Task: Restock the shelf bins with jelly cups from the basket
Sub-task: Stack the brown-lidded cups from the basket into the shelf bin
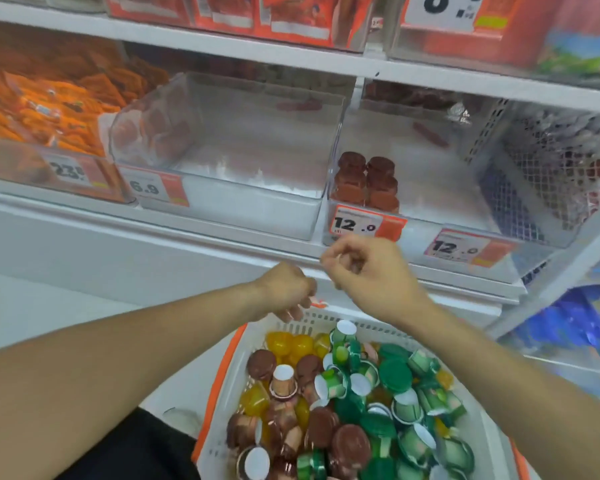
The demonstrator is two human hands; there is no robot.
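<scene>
A white basket with an orange rim (219, 393) sits at the bottom centre. It is heaped with brown jelly cups (350, 445), green jelly cups (395, 375) and yellow jelly cups (291, 344). On the shelf above, several brown jelly cups (368, 181) stand stacked in the front left corner of a clear bin (430, 188). To its left, another clear bin (222, 161) holds nothing. My left hand (284, 292) hangs over the basket's far rim with its fingers curled down and partly hidden. My right hand (368, 271) hovers just below the bins, fingers curled, with nothing visible in it.
Price tags reading 12.0 (364, 225) and 6.9 (153, 187) hang on the bin fronts. Orange snack packets (49, 105) fill the far left bin. A white mesh divider (534, 174) bounds the right side. More red packs (291, 15) sit on the shelf above.
</scene>
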